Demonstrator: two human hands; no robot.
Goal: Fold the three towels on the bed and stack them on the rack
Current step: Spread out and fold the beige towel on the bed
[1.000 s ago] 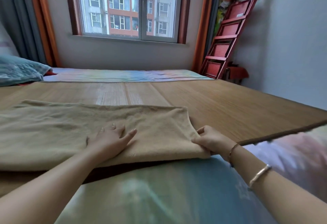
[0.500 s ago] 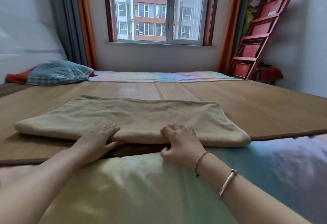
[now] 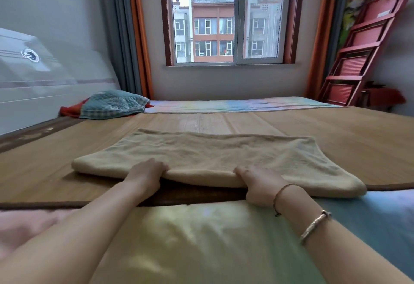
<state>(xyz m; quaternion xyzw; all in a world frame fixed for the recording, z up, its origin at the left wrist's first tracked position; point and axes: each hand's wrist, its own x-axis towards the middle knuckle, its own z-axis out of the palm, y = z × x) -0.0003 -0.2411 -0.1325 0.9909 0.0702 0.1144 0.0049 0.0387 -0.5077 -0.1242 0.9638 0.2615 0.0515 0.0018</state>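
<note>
A beige towel (image 3: 215,158), folded into a long band, lies flat across the bamboo mat (image 3: 336,140) on the bed. My left hand (image 3: 145,175) is at its near edge, left of the middle, with the fingertips hidden under the fold. To the right of the middle, my right hand (image 3: 261,183) grips the same edge with curled fingers. The red slatted rack (image 3: 358,59) leans against the wall at the far right. No other towels are in view.
A teal quilted pillow (image 3: 112,106) lies on a red cloth at the far left, next to the white headboard (image 3: 44,82). A pastel sheet (image 3: 201,239) covers the bed's near side. A window (image 3: 226,21) with orange-edged curtains is straight ahead.
My right hand left the towel's right corner and came to the middle of the near edge. My left hand slid off the top to that edge. Both now hold it.
</note>
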